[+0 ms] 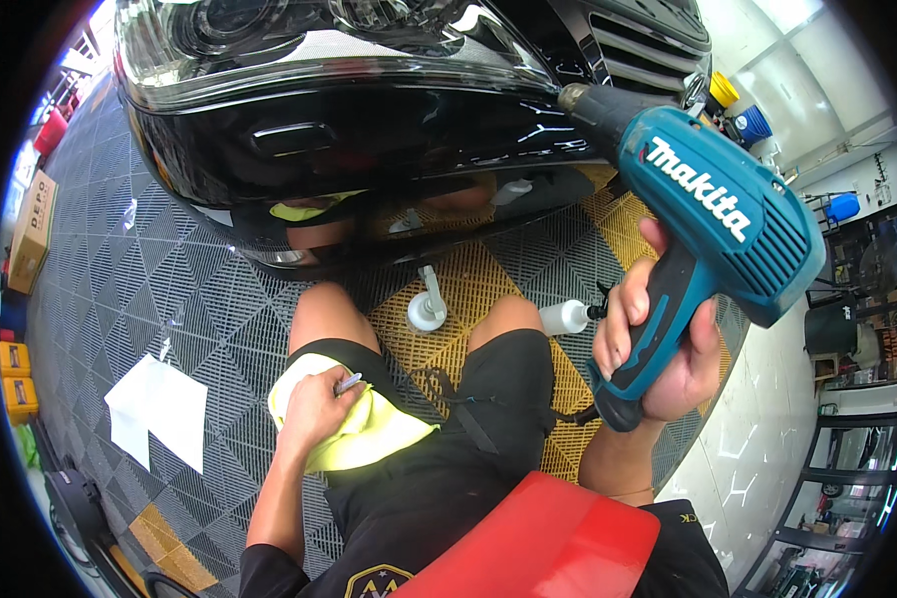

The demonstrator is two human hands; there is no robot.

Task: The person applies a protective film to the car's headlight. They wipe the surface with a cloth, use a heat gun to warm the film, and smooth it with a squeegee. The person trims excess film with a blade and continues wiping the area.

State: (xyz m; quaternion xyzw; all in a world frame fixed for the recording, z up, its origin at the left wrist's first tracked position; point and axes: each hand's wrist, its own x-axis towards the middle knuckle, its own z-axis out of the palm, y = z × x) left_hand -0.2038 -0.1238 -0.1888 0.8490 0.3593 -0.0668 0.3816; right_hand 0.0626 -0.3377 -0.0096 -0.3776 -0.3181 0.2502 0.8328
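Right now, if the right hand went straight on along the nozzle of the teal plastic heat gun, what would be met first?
Most likely the glossy black car front, near the lower corner of its clear headlight; the heat gun in the right hand aims there, though depth is unclear.

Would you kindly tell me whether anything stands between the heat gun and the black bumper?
Nothing visible does: the right hand holds up the heat gun, and its nozzle overlaps the black bumper in this view, though the gap's depth is unclear.

Heat gun (718, 194) — mostly smooth plastic
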